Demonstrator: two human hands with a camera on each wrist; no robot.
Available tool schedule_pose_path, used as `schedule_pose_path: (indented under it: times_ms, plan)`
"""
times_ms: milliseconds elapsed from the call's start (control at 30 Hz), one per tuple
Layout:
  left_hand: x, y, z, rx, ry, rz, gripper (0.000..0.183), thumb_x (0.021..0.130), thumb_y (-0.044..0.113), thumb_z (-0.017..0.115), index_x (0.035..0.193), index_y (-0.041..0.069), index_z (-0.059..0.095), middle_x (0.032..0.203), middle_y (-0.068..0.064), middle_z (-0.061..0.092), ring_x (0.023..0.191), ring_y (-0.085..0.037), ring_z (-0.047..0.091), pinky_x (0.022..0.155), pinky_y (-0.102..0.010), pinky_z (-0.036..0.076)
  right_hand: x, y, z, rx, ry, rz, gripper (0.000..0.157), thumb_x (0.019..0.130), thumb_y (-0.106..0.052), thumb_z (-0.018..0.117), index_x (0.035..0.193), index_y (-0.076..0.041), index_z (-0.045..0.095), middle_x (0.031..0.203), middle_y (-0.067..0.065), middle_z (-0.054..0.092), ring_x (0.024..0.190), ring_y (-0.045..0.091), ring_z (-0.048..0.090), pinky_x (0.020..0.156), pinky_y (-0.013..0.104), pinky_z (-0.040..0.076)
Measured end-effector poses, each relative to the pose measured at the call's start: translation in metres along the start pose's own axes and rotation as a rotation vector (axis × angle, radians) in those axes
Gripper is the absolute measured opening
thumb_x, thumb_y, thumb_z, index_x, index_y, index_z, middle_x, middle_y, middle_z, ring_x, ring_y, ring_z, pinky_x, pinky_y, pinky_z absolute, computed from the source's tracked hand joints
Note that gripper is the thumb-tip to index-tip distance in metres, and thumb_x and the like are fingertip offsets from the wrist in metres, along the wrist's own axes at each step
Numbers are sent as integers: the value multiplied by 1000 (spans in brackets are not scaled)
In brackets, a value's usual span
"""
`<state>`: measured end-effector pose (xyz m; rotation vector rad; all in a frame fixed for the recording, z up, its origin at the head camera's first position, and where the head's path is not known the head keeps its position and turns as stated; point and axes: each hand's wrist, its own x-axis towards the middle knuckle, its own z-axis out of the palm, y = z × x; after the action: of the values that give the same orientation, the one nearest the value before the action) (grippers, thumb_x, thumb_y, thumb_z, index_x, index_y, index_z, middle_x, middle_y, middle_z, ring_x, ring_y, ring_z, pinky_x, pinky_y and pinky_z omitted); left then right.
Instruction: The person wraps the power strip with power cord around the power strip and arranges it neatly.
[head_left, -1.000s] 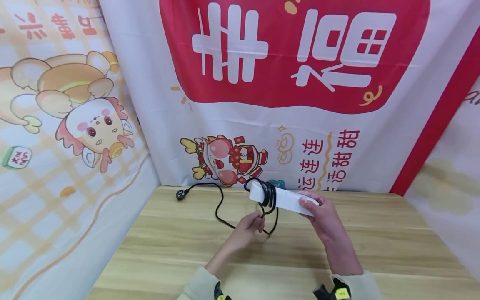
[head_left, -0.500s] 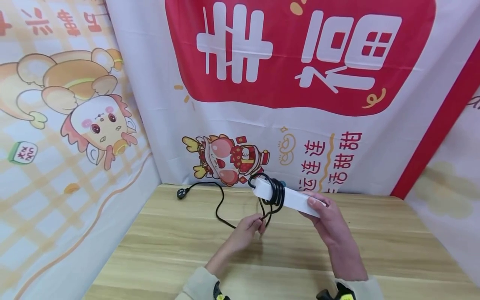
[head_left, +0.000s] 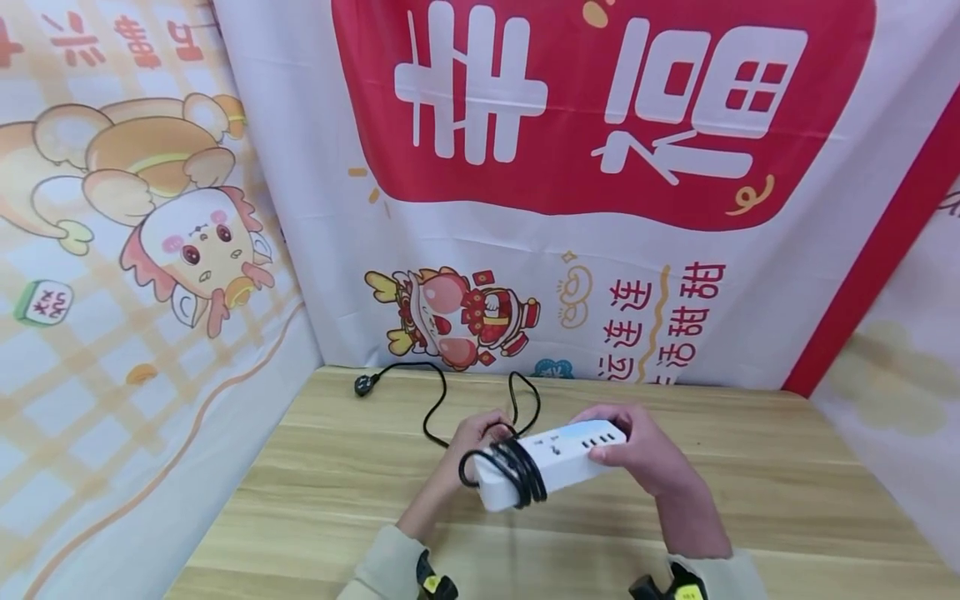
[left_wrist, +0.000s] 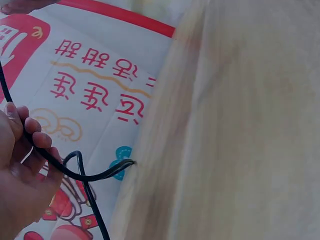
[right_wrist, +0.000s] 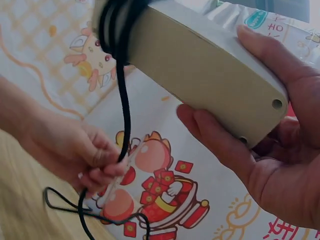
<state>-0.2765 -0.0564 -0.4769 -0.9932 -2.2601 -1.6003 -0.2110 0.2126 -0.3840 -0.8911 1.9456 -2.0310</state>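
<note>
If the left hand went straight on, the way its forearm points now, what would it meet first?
Probably the loose loop of black power cord just beyond the left hand, with the printed fabric backdrop behind. The heights are hard to judge.

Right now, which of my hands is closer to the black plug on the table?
Left. Your left hand, holding the black cord, is right of the plug and closer to you; your right hand is farther right, gripping the white power strip.

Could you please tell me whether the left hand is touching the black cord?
Touching; the left wrist view shows the left hand pinching the cord between thumb and fingers.
</note>
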Motion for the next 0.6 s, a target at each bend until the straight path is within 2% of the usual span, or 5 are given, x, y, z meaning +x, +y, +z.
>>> schedule_pose_path:
  times_ms: [100,233,300,433,600]
  plan:
    - [4,3,-6,59,12,-76,16,98,11,57,87,6,67,74,-9,64,68,0,53,64,-20,49,-3,1,-2,-65,-40,15,27,82,-1,72,109,-6,70,103,2,73,87,14,68,71,29,58]
    - [6,10,-16,109,55,-139,13,96,9,61,87,9,69,75,-5,65,66,-7,55,62,-21,49,-6,1,-5,-209,-62,41,31,79,-3,76,109,-5,71,103,5,72,85,16,66,68,30,58]
    - [6,14,-20,123,70,-140,12,95,8,62,86,10,70,74,-3,65,66,-13,56,62,-22,49,-6,1,-6,-295,-82,51,32,79,-6,78,110,-7,72,103,8,72,85,18,66,68,31,57]
    - [6,24,-27,152,95,-132,14,96,8,63,84,12,69,73,-1,63,65,-13,55,63,-22,48,-3,3,-4,-452,-95,102,33,78,-15,83,110,-14,73,102,8,73,85,20,66,68,31,58]
    - [7,35,-33,186,151,-105,13,95,11,65,84,12,70,69,0,63,59,-5,50,61,-21,46,1,8,-4,-589,20,217,38,76,-30,87,110,-18,73,103,5,72,87,22,65,70,31,57]
